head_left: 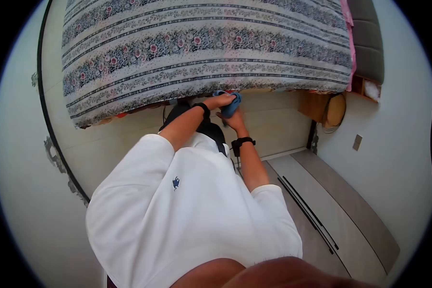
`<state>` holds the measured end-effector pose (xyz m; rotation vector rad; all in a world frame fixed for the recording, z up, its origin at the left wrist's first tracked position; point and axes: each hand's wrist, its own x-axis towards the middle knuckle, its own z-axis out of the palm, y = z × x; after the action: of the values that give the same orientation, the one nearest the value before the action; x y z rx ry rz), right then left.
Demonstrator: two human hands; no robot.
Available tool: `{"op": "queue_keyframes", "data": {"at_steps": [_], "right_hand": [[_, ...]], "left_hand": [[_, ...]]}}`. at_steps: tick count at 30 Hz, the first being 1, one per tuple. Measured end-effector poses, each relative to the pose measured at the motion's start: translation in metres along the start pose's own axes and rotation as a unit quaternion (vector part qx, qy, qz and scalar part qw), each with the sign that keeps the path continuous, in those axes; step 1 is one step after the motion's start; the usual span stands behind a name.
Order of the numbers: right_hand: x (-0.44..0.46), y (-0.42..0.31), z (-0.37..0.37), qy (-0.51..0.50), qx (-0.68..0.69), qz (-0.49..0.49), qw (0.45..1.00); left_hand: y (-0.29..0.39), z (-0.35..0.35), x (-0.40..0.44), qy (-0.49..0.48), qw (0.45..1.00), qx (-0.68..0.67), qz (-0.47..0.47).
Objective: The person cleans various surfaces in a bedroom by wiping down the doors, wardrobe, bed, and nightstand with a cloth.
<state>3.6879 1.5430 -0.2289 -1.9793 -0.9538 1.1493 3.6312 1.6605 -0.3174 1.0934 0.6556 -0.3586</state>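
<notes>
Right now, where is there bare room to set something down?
The printed bed cover has bare room on top. On the right, pale floor lies free between bed cover, wooden cabinet and wardrobe. It is crowded at the cover's near edge, where left hand and right hand hold blue cloth.

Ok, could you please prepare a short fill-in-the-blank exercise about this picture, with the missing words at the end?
1. The left hand and the right hand hold a cloth whose colour is ____.
2. The bed cover shows stripes and printed ____.
3. The wristband on the right arm is coloured ____.
4. The person's shirt is coloured ____.

Missing words: blue; flowers; black; white.
</notes>
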Motion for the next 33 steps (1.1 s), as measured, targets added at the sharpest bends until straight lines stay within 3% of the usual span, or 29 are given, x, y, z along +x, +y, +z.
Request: {"op": "queue_keyframes", "data": {"at_steps": [1,2,4,5,6,7,8,11,12,14,15,17,18,19,20,21,22,23,24,25,26,27,28,29,31,33], "right_hand": [[0.005,0.010,0.005,-0.031,0.068,0.077,0.994],[0.012,0.009,0.011,-0.034,0.057,0.070,0.995],[0.017,0.004,0.026,-0.006,-0.054,-0.051,0.997],[0.024,-0.001,0.029,-0.018,-0.061,-0.057,0.996],[0.035,-0.008,0.035,-0.063,-0.081,-0.071,0.992],[0.043,-0.016,0.045,-0.105,-0.097,-0.086,0.986],[0.052,-0.027,0.055,-0.039,-0.185,-0.202,0.961],[0.080,-0.066,0.080,-0.052,-0.145,-0.233,0.960],[0.085,-0.082,0.084,-0.097,-0.109,-0.151,0.978],[0.100,-0.086,0.093,-0.138,-0.115,-0.116,0.977],[0.117,-0.089,0.102,-0.179,-0.107,-0.082,0.975],[0.140,-0.050,0.124,-0.183,-0.093,-0.098,0.974],[0.147,-0.040,0.130,-0.192,-0.085,-0.100,0.972],[0.146,-0.061,0.118,-0.214,-0.070,-0.081,0.971],[0.142,-0.077,0.101,-0.234,-0.055,-0.065,0.968],[0.148,-0.060,0.094,-0.191,0.075,-0.014,0.979],[0.160,-0.040,0.091,-0.151,0.211,0.028,0.965],[0.176,-0.022,0.078,-0.081,0.149,0.093,0.981],[0.180,-0.015,0.070,0.037,0.218,-0.052,0.974],[0.182,-0.011,0.046,0.127,0.149,-0.080,0.977],[0.176,-0.012,0.008,0.063,0.080,0.079,0.992],[0.169,-0.011,-0.020,0.070,0.082,0.144,0.984],[0.169,-0.006,-0.044,0.067,0.084,0.211,0.972],[0.182,0.017,-0.062,0.016,0.126,0.290,0.949],[0.184,0.062,-0.071,0.159,-0.003,0.249,0.955],[0.165,0.068,-0.126,0.125,0.012,0.277,0.953]], "left_hand": [[0.012,-0.008,-0.012,0.000,1.000,-0.002,0.012],[0.029,-0.022,-0.035,-0.023,1.000,0.002,0.008],[0.047,-0.050,-0.071,-0.039,0.998,-0.047,-0.013],[0.049,-0.065,-0.083,-0.030,0.998,-0.058,-0.007],[0.049,-0.082,-0.098,0.037,0.993,0.102,0.050],[0.045,-0.101,-0.114,0.103,0.954,0.264,0.100],[0.038,-0.123,-0.128,0.150,0.948,0.264,0.097],[-0.037,-0.195,-0.162,0.303,0.906,0.257,0.146],[-0.057,-0.214,-0.189,0.337,0.882,0.319,0.082],[-0.145,-0.255,-0.213,0.408,0.863,0.297,-0.017],[-0.165,-0.262,-0.243,0.409,0.835,0.357,-0.092],[-0.159,-0.258,-0.295,0.377,0.841,0.229,-0.314],[-0.181,-0.266,-0.305,0.357,0.831,0.243,-0.351],[-0.235,-0.284,-0.303,0.374,0.844,0.245,-0.296],[-0.216,-0.281,-0.307,0.377,0.835,0.205,-0.344],[-0.131,-0.252,-0.327,0.320,0.841,0.203,-0.385],[-0.263,-0.316,-0.293,0.377,0.895,0.061,-0.229],[-0.155,-0.284,-0.287,0.249,0.805,0.345,-0.414],[-0.169,-0.305,-0.258,0.237,0.803,0.407,-0.364],[-0.184,-0.325,-0.229,0.228,0.793,0.471,-0.314],[-0.158,-0.331,-0.201,0.253,0.816,0.423,-0.301],[-0.094,-0.308,-0.194,0.228,0.861,0.418,-0.178],[-0.075,-0.298,-0.166,0.248,0.839,0.465,-0.136],[-0.021,-0.263,-0.144,0.273,0.852,0.427,-0.133],[0.027,-0.227,-0.080,0.248,0.863,0.440,0.006],[0.072,-0.184,-0.014,0.155,0.849,0.506,0.006]]}}
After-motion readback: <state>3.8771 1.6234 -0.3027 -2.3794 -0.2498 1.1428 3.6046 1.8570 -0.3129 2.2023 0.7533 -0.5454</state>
